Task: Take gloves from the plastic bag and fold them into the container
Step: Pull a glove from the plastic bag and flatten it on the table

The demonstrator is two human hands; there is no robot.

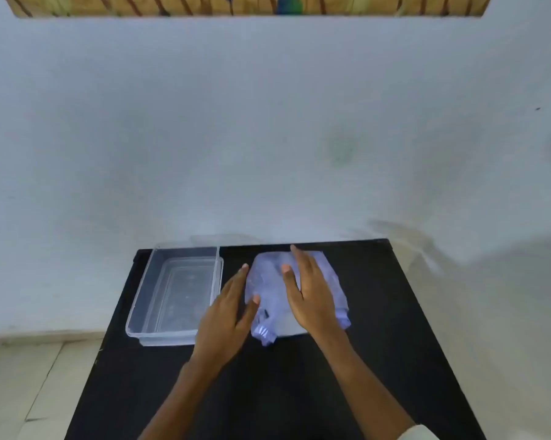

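A crumpled clear plastic bag (pixel 269 290) with a bluish tint lies on the black table (pixel 379 312), right of centre near the back edge. What is inside it cannot be made out. My right hand (pixel 309 293) hovers flat over the bag's right half, fingers apart. My left hand (pixel 229 315) is at the bag's left edge, fingers spread, thumb close to the plastic; neither hand grips anything. A clear rectangular plastic container (pixel 140 300) stands with nothing in it at the table's back left, just left of my left hand.
The table stands against a pale wall (pixel 267 122). A clear lid-like sheet (pixel 223 239) shows behind the container at the table's back edge. Tiled floor (pixel 29 392) lies to the left. The table's near half is bare black surface.
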